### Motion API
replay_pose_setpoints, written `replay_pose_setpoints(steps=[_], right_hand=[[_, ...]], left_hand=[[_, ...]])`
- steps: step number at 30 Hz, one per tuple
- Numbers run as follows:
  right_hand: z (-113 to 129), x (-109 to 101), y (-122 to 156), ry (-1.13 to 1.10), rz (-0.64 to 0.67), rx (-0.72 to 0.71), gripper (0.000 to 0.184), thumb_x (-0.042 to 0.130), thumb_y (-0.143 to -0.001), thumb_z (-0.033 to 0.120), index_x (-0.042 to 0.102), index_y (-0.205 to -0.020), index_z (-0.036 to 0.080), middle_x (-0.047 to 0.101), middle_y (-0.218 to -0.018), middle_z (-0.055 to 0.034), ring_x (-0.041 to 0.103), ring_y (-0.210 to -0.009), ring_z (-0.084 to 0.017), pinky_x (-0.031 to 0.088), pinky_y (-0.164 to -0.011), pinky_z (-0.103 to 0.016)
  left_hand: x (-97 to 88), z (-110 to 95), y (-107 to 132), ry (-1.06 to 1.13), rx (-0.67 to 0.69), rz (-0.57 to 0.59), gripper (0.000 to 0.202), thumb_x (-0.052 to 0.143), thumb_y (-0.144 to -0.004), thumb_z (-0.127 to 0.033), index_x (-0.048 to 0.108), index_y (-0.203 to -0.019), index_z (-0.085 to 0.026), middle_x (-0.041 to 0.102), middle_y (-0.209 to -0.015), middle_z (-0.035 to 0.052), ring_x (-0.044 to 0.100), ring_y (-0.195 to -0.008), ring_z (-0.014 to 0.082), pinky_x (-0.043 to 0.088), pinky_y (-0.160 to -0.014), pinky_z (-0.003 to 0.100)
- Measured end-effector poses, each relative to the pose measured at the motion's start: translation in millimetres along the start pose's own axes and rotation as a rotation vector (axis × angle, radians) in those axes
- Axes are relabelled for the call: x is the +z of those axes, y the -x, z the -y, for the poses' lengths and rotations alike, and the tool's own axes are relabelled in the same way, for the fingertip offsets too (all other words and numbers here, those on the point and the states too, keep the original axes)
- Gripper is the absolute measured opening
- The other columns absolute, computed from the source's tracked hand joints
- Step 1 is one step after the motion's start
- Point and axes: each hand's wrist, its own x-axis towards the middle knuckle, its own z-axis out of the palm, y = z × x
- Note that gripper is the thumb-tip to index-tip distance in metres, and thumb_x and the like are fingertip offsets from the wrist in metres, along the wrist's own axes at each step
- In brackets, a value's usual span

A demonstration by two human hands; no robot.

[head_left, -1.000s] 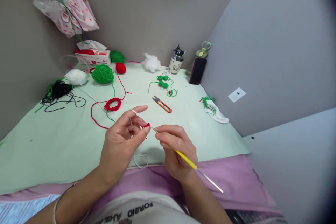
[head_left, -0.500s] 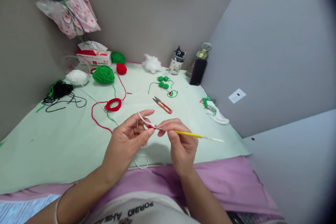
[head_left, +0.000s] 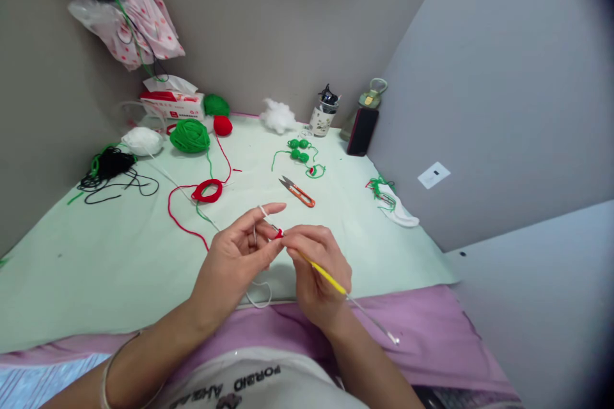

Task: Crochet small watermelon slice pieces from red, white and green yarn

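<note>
My left hand (head_left: 240,246) pinches a small red crochet piece (head_left: 279,234) between thumb and fingers. White yarn (head_left: 263,211) runs over its raised index finger, and a loose loop hangs below the hand. In my right hand (head_left: 319,271) is a crochet hook with a yellow handle (head_left: 330,277); its back end slants down to the right. The hook's tip meets the red piece, though fingers partly cover that spot. Both hands nearly touch, above the front of the pale green tabletop (head_left: 119,268).
Orange thread snips (head_left: 297,192) lie just beyond my hands. Red yarn (head_left: 207,191) is coiled at left, near green (head_left: 190,135) and white (head_left: 142,140) balls. Small green crocheted balls (head_left: 298,150), stuffing (head_left: 278,116), a phone (head_left: 362,131) and a bottle (head_left: 371,99) stand farther back.
My right hand has turned, so the hook's back end swings from nearly level to pointing down and toward me. The right fingers have come closer to the red piece; my left hand barely shifts.
</note>
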Motion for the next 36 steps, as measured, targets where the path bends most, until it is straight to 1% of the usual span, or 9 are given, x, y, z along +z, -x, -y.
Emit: replay_pose_setpoints(steps=[4,8,12,16,19,24,28,33,36], right_hand=[[-5.1,5.8,9.4,0.099,-0.039,-0.072,0.034,0.060,-0.096,0.004,0.073,-0.121,0.024,0.072,-0.103,-0.0082,0.071,-0.092,-0.018,0.061,-0.075,-0.031],[-8.0,4.1,12.5,0.155,-0.023,-0.169,0.042,0.061,-0.095,0.006,0.071,-0.130,0.026,0.073,-0.107,-0.0102,0.072,-0.098,-0.022,0.061,-0.079,-0.035],[-3.2,-4.7,2.6,-0.174,-0.046,0.174,0.028,0.056,-0.100,0.011,0.075,-0.113,0.027,0.075,-0.095,-0.0052,0.071,-0.088,-0.019,0.059,-0.076,-0.035],[-1.8,-4.7,-7.7,-0.476,-0.108,0.426,0.020,0.057,-0.103,0.024,0.075,-0.093,0.023,0.070,-0.083,-0.0031,0.066,-0.072,-0.016,0.056,-0.067,-0.032],[-2.0,1.6,-8.6,-0.414,-0.076,0.366,0.017,0.061,-0.101,0.022,0.076,-0.094,0.024,0.073,-0.087,-0.0035,0.070,-0.085,-0.018,0.058,-0.075,-0.033],[-1.6,6.7,-0.3,-0.146,-0.063,0.186,0.027,0.060,-0.099,0.011,0.076,-0.111,0.028,0.076,-0.099,-0.0050,0.072,-0.092,-0.018,0.060,-0.078,-0.034],[-6.1,2.6,1.2,0.015,-0.013,0.061,0.027,0.062,-0.098,0.012,0.077,-0.113,0.028,0.075,-0.108,-0.0086,0.072,-0.097,-0.021,0.061,-0.077,-0.036],[-11.4,-0.7,-7.0,-0.414,-0.137,0.442,0.018,0.059,-0.102,0.025,0.077,-0.096,0.023,0.071,-0.082,-0.0027,0.066,-0.070,-0.015,0.056,-0.065,-0.031],[-10.2,1.6,-8.6,-0.469,-0.098,0.471,0.017,0.064,-0.100,0.030,0.077,-0.093,0.022,0.074,-0.087,-0.0042,0.068,-0.077,-0.017,0.058,-0.071,-0.033]], left_hand=[[3.8,-1.2,-0.1,0.176,-0.054,0.055,0.047,0.084,-0.084,-0.027,0.072,-0.129,-0.027,0.061,-0.077,-0.0051,0.048,-0.058,0.0055,0.041,-0.052,0.016],[2.3,-6.0,-0.9,0.397,-0.245,0.123,0.048,0.087,-0.081,-0.026,0.074,-0.126,-0.020,0.050,-0.063,-0.0085,0.033,-0.049,0.0025,0.036,-0.047,0.015],[-3.1,-8.7,-3.8,0.418,-0.274,0.117,0.040,0.087,-0.079,-0.023,0.079,-0.118,-0.018,0.040,-0.057,-0.0105,0.025,-0.047,0.0019,0.033,-0.046,0.014],[-1.7,-6.6,-4.1,0.322,-0.160,0.109,0.038,0.087,-0.079,-0.023,0.080,-0.117,-0.025,0.056,-0.073,-0.0057,0.033,-0.047,0.0006,0.033,-0.045,0.015],[3.2,-3.0,-2.1,0.281,-0.142,0.139,0.038,0.086,-0.081,-0.026,0.080,-0.118,-0.027,0.061,-0.078,-0.0039,0.039,-0.049,0.0018,0.036,-0.046,0.016],[8.5,2.1,-1.5,0.275,-0.117,0.043,0.042,0.088,-0.079,-0.024,0.079,-0.120,-0.025,0.063,-0.076,-0.0039,0.050,-0.056,0.0058,0.044,-0.054,0.018],[6.2,1.5,-5.5,0.438,-0.273,0.091,0.038,0.085,-0.081,-0.025,0.079,-0.119,-0.019,0.046,-0.058,-0.0082,0.037,-0.049,0.0044,0.041,-0.050,0.016],[0.7,-2.1,-8.8,0.511,-0.312,0.086,0.031,0.085,-0.080,-0.019,0.082,-0.111,-0.015,0.040,-0.058,-0.0095,0.028,-0.047,0.0025,0.039,-0.047,0.014],[3.9,-1.7,-6.8,0.441,-0.240,0.113,0.030,0.085,-0.081,-0.021,0.082,-0.110,-0.020,0.052,-0.062,-0.0068,0.040,-0.048,0.0040,0.046,-0.051,0.017]])
